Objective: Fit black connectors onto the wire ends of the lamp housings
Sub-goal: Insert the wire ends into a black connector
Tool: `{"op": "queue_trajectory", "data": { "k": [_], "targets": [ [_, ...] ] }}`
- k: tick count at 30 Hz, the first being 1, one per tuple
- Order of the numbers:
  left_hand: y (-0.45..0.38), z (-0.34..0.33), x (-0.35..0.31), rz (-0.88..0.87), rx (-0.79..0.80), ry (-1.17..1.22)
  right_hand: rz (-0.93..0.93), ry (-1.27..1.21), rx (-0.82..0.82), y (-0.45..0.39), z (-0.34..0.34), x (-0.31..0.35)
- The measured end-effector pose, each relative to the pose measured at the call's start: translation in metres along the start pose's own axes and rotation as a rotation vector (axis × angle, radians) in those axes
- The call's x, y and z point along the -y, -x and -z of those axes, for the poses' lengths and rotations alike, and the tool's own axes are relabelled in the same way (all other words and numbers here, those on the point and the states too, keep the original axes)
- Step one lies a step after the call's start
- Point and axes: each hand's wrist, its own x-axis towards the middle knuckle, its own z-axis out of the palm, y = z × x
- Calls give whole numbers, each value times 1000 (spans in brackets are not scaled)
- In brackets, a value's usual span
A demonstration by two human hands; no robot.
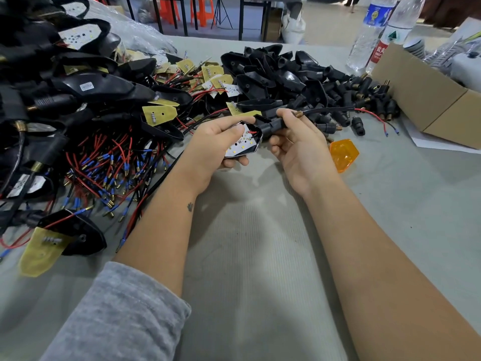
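Lamp housing with its white LED board facing up sits pinched in the left hand. Just right of that grip, the right hand curls around a black connector on the housing's stem, wires trailing past its fingers.

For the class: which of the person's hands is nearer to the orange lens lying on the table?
Right. The right hand is just left of the orange lens; the left hand sits farther left, beyond it.
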Motion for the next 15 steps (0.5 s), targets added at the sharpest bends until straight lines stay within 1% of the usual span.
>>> {"op": "queue_trajectory", "data": {
  "k": [4,7,11,13,15],
  "targets": [
    [-2,-1,-4,90,-40,109,-60,-107,-29,-1,4,1],
    [-1,-1,-7,154,-75,359,-73,-186,-79,-1,7,2],
    [-1,4,-10,134,-154,733,-50,-240,-162,-3,4,2],
    [-3,5,-11,106,-188,883,-22,-199,-132,-2,4,1],
    [-3,4,-11,77,-216,968,9,-128,-94,-1,2,-1]
  ]
}}
